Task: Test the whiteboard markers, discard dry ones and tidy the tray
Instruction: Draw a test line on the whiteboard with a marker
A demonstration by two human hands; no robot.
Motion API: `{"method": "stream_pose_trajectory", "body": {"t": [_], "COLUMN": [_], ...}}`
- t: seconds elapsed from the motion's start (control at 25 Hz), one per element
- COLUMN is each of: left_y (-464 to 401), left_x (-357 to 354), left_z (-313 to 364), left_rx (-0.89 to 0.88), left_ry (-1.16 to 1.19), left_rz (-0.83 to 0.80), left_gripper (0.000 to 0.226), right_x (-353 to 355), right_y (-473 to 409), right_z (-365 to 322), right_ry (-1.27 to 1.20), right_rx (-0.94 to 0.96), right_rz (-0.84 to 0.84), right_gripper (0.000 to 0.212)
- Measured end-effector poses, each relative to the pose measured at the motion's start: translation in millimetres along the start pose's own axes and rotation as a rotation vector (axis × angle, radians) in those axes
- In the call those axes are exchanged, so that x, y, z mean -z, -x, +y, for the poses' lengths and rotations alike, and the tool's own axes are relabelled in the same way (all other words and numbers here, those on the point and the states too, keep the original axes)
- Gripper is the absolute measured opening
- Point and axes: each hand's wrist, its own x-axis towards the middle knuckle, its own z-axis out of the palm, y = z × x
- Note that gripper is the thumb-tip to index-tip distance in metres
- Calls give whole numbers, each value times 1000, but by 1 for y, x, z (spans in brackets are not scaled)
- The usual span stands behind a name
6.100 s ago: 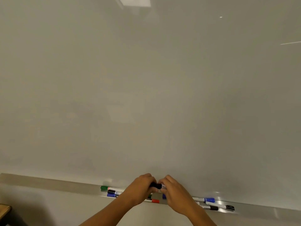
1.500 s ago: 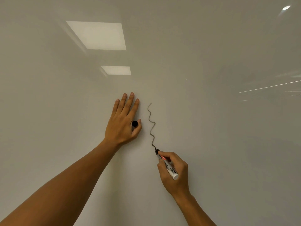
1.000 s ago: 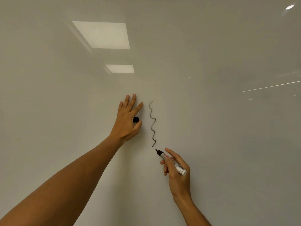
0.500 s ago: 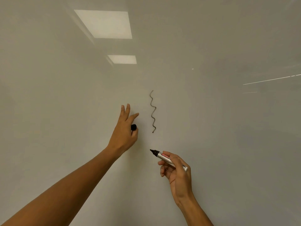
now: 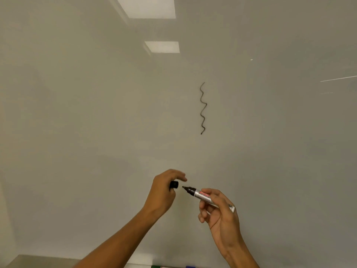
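My right hand (image 5: 220,211) is curled around the barrel of the black whiteboard marker (image 5: 204,196), bare tip aimed left. My left hand (image 5: 162,192) pinches the black cap (image 5: 174,184), its open end facing that tip with a small gap between. Above them a dark wavy test line (image 5: 202,108) sits on the whiteboard (image 5: 77,113), so I judge this one writes. The step in hand is recapping: next I must line the tip with the cap's mouth and push home. The tray (image 5: 38,262) shows at the bottom edge, with a green marker (image 5: 156,266) peeking in.
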Motion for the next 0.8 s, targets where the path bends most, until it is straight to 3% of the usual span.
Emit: {"method": "stream_pose_trajectory", "body": {"t": [0.36, 0.6, 0.8], "left_y": [82, 106, 116], "left_x": [-3, 5, 31], "left_z": [-28, -42, -58], "left_rx": [316, 307, 364], "left_ry": [-61, -145, 54], "left_rz": [-128, -247, -455], "left_gripper": [44, 38, 42], "right_x": [4, 1, 7], "right_y": [28, 39, 44], "right_z": [59, 80, 91], "right_ry": [176, 293, 471], "right_rx": [-168, -265, -340], "right_rz": [-13, -25, -63], "right_gripper": [26, 15, 17]}}
